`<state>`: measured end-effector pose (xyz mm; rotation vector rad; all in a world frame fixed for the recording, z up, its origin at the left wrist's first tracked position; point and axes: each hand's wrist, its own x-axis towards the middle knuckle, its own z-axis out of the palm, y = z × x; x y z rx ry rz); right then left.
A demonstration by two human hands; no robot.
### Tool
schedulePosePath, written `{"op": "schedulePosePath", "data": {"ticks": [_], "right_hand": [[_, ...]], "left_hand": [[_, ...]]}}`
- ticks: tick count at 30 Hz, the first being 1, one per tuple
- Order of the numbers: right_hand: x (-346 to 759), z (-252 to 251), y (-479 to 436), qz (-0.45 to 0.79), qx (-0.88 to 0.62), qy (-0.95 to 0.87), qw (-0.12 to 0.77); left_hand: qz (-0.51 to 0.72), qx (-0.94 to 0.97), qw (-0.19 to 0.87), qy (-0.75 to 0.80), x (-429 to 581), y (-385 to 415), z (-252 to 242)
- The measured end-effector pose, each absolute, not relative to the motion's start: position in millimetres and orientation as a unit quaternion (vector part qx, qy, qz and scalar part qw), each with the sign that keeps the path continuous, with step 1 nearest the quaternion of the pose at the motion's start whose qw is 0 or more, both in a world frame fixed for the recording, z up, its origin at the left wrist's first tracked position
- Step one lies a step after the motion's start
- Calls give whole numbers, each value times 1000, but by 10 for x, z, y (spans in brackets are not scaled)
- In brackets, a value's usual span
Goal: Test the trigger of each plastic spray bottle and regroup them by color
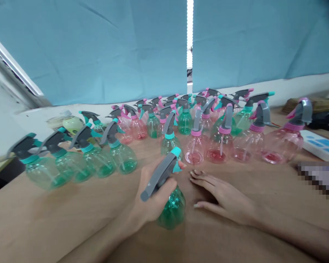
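A green see-through spray bottle (172, 210) with a grey and teal trigger head stands on the wooden table in front of me. My left hand (150, 197) is wrapped round its neck, just under the trigger head. To the right, my right hand (222, 195) lies on the tabletop with fingers stretched out, holding nothing. Just beyond the hands are another green spray bottle (166, 144) and a pink spray bottle (194, 151). A row of green spray bottles (123, 160) stands at the left, and pink ones (219, 149) stand at the right.
Several more pink and green spray bottles (185, 122) crowd the back of the table (71, 219). A white device with blue buttons (320, 144) sits at the right, near a pixelated flat item (322, 179). A pale green container (72, 124) is at the back left. Blue curtains (112, 47) hang behind.
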<state>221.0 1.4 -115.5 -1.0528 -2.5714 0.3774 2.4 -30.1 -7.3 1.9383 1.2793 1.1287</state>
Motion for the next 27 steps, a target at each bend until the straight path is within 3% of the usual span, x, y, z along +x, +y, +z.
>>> {"op": "schedulePosePath", "data": {"ticks": [27], "right_hand": [[2015, -1160, 110, 71, -340, -920, 182]], "left_hand": [[387, 730, 264, 498, 26, -300, -46]]}}
